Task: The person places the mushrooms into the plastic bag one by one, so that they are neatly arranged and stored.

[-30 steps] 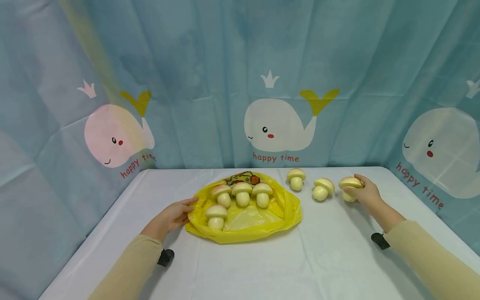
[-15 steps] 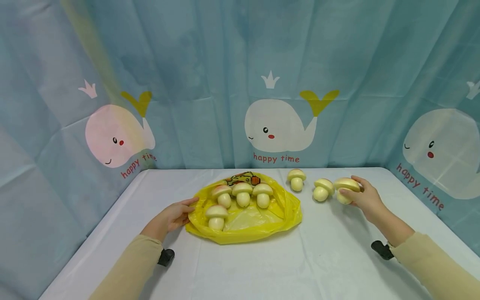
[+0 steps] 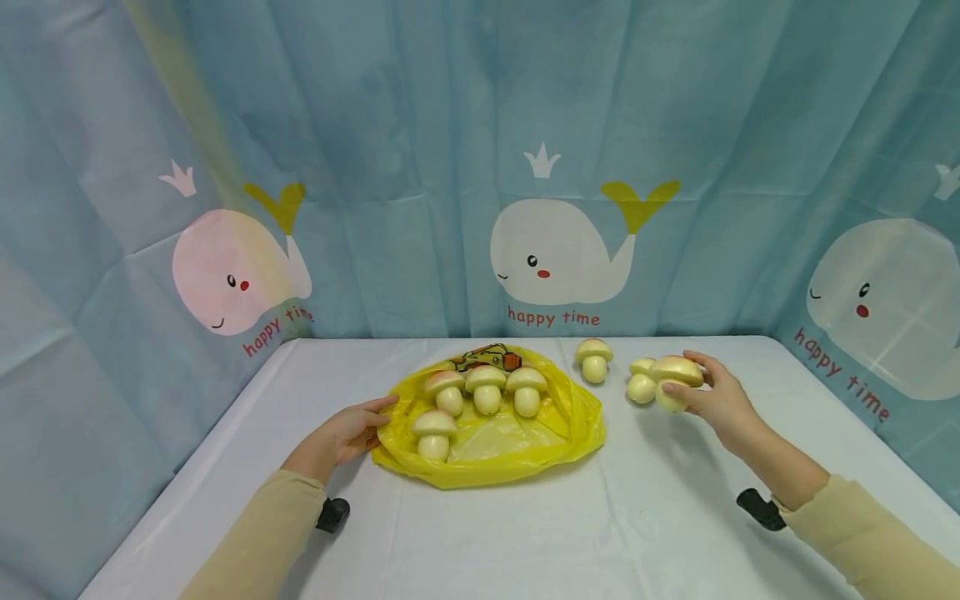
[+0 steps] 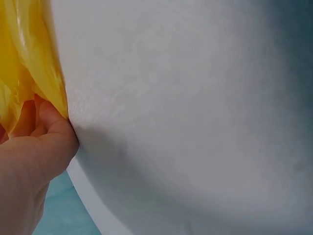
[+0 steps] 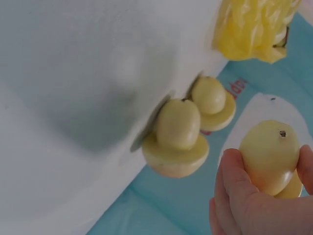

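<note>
Free path over white tablecloth (image 3: 630, 475), from my right hand (image 3: 723, 407) to the yellow plastic bag (image 3: 480, 477).
Farther back, two toy mushrooms (image 3: 595, 367) stand in the way.

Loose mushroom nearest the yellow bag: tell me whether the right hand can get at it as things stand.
Probably not: the right hand is occupied by a held mushroom, and in the head view a second loose mushroom sits between that hand and the nearest mushroom.
</note>
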A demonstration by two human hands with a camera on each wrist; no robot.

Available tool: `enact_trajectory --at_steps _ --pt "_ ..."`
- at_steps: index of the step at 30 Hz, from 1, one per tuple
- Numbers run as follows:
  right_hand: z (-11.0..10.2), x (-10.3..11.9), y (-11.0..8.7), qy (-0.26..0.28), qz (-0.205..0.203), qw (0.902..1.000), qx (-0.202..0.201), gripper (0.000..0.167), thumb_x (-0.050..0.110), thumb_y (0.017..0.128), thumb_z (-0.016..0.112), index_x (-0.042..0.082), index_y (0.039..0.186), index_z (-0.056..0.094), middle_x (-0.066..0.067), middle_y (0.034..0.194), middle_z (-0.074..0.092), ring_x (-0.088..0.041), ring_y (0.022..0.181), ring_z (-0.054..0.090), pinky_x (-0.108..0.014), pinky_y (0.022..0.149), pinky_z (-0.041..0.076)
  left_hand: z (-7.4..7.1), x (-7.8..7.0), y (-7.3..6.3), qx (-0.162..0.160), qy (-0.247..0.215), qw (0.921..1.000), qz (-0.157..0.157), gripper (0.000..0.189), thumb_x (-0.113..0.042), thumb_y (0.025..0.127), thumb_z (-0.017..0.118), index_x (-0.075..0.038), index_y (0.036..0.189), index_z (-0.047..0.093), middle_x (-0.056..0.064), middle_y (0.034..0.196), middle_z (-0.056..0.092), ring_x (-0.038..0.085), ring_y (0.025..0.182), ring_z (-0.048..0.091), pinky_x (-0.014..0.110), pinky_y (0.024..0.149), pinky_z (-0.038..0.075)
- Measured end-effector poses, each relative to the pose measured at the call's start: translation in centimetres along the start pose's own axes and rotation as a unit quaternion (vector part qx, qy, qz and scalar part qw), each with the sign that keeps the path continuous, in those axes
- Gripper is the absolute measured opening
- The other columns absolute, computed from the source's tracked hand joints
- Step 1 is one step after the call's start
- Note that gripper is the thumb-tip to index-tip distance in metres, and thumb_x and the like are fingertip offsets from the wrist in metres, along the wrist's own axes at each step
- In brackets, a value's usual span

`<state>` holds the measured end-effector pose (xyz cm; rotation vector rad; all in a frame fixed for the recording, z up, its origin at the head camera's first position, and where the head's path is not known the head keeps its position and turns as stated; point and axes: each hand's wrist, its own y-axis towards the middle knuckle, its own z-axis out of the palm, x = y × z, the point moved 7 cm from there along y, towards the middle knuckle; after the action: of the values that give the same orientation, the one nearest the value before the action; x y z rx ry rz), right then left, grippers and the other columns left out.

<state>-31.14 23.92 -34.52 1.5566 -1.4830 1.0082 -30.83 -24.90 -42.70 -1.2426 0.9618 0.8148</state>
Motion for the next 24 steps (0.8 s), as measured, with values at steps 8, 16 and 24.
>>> enact_trajectory --at_steps 8,16,24 --pt "1.6 1.2 -0.2 0.008 0.005 0.9998 0.015 0.088 0.029 0.094 0.065 -0.004 0.153 0.009 -0.033 0.148 0.020 -0.039 0.127 0.034 -0.018 0.080 0.049 -0.1 0.1 0.1 -0.011 -0.007 0.9999 -0.007 0.055 0.000 0.102 0.038 -0.005 0.154 0.021 0.023 0.158 0.014 0.038 0.142 0.020 0.048 0.113 0.020" --pt "3.7 2.2 -0.3 0.035 0.006 0.9988 0.035 0.085 0.026 0.095 0.064 -0.004 0.153 0.009 -0.030 0.146 0.025 -0.033 0.119 0.042 -0.021 0.083 0.049 -0.2 0.0 0.0 -0.017 -0.004 0.9998 -0.011 0.055 0.000 0.102 0.037 -0.006 0.154 0.022 0.023 0.158 0.015 0.038 0.142 0.021 0.047 0.113 0.021" --pt "5.9 3.1 0.1 0.072 0.008 0.9964 0.045 0.081 0.021 0.096 0.064 -0.003 0.153 0.012 -0.029 0.147 0.026 -0.031 0.115 0.047 -0.022 0.085 0.049 -0.1 0.0 -0.1 -0.025 -0.001 0.9996 -0.012 0.055 0.000 0.102 0.038 -0.006 0.154 0.023 0.023 0.158 0.015 0.037 0.142 0.021 0.047 0.113 0.021"
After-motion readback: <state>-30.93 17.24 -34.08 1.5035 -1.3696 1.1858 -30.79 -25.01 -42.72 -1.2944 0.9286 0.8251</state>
